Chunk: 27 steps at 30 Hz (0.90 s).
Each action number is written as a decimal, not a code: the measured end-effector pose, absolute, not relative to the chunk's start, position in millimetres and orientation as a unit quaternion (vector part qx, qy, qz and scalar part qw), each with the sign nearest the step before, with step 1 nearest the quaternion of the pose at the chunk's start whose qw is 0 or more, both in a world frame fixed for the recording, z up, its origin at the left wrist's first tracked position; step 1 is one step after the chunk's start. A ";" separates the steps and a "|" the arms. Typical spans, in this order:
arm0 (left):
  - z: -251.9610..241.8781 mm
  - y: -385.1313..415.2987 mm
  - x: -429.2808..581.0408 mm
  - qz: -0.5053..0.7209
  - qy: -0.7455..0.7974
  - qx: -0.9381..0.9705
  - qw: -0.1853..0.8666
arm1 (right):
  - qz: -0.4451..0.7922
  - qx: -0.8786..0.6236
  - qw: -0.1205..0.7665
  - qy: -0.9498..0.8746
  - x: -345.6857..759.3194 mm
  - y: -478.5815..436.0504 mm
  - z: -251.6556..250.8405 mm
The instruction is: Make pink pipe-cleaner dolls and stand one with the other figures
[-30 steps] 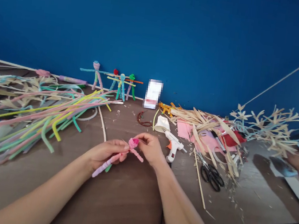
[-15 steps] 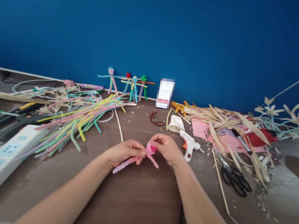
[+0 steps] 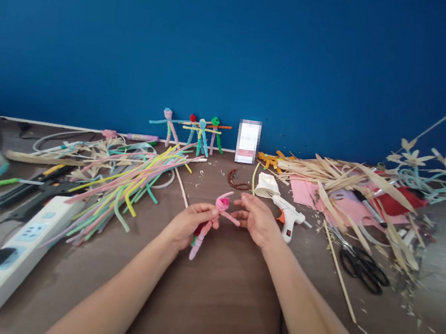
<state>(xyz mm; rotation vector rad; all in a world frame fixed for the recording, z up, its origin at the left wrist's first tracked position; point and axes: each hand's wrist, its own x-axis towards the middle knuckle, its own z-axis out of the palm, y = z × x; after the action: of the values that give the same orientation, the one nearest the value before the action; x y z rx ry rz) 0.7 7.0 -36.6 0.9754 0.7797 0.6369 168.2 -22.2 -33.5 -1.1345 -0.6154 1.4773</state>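
Centrally, above the near part of the brown table (image 3: 203, 318), a small pink figure (image 3: 223, 205) of fuzzy stems is held up, its rounded head wound in pale and deep pink. One pink stem slants off to the right, another pokes up past the head, and a lilac leg (image 3: 196, 247) hangs below towards the near side. The left hand (image 3: 194, 223) is clamped on the figure, thumb and fingers pinching it just below the head. The right hand (image 3: 256, 220) is spread, with its fingers parted, at the figure's right side; whether a fingertip touches the slanting stem I cannot tell. The two hands are apart from each other.

Just beside the right wrist lies a white glue gun (image 3: 293, 214) with an orange trigger, and at its far end sits a white crumpled piece (image 3: 267, 185). Farther left of that is a curved string of brown beads (image 3: 237, 182). To the right are black-handled scissors (image 3: 363, 269), a thin stick (image 3: 340, 273) and a heap of pale strips (image 3: 321, 171) over pink sheets (image 3: 304, 191). On the left, a loose bundle of pastel stems (image 3: 122, 181) reaches a white power strip (image 3: 23, 250). Along the far edge, four stem figures (image 3: 202, 131) stand before the blue wall (image 3: 239, 43).
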 end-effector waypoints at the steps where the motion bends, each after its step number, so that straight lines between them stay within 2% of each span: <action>1: -37.5 7.5 1.3 0.309 0.368 0.438 0.760 | 0.610 -0.495 0.558 -0.268 166.4 -22.5 -34.1; 6: -39.0 4.7 3.8 0.328 0.389 0.480 0.715 | 0.535 -0.508 0.478 -0.477 157.6 -27.7 -33.8; 10: -39.5 3.4 4.4 0.356 0.382 0.478 0.706 | 0.469 -0.491 0.474 -0.560 154.4 -29.8 -33.4; 14: -42.4 4.6 5.1 0.349 0.363 0.443 0.742 | 0.479 -0.483 0.483 -0.552 152.8 -29.1 -34.9; 19: -46.3 2.7 7.9 0.374 0.380 0.430 0.729 | 0.544 -0.477 0.473 -0.503 152.1 -27.9 -38.9; 27: -42.9 0.6 11.8 0.419 0.405 0.560 0.589 | 0.568 -0.468 0.511 -0.444 149.6 -26.5 -42.4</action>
<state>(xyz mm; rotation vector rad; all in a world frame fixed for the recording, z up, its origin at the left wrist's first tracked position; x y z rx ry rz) 11.8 0.6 -42.9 1.3031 0.9436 0.9752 149.6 -26.5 -42.4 -1.1271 -1.0681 1.3669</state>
